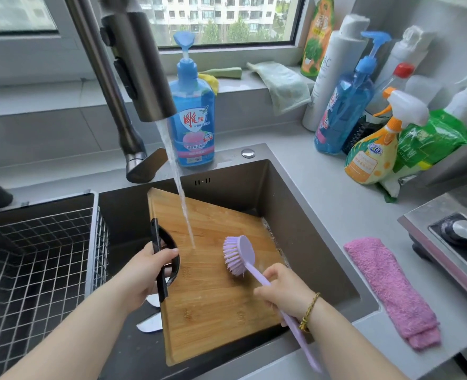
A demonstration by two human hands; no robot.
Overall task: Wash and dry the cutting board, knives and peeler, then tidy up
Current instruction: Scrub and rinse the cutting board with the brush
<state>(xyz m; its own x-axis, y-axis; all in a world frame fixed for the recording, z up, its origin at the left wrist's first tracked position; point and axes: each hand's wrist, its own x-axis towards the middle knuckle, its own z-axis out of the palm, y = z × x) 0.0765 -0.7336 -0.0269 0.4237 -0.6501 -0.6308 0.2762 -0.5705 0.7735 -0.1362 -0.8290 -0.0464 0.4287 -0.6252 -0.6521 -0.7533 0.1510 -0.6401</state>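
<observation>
A bamboo cutting board [213, 303] lies tilted across the dark sink [303, 215], under running water from the faucet [142, 64]. My left hand [147, 272] grips the board's black handle [161, 259] at its left edge. My right hand [284, 292] holds a lilac dish brush [239, 256], its bristles on the board's wet surface. Two knife blades [150, 323] show from under the board's left edge at the sink bottom. The peeler is not visible.
A wire drying basket [35, 270] fills the sink's left side. A blue dish soap bottle [194, 116] stands behind the sink. Several cleaner bottles [364, 111] crowd the right counter. A pink cloth [391, 292] lies right of the sink, beside the stove [457, 242]. A green cloth [284, 83] hangs off the windowsill.
</observation>
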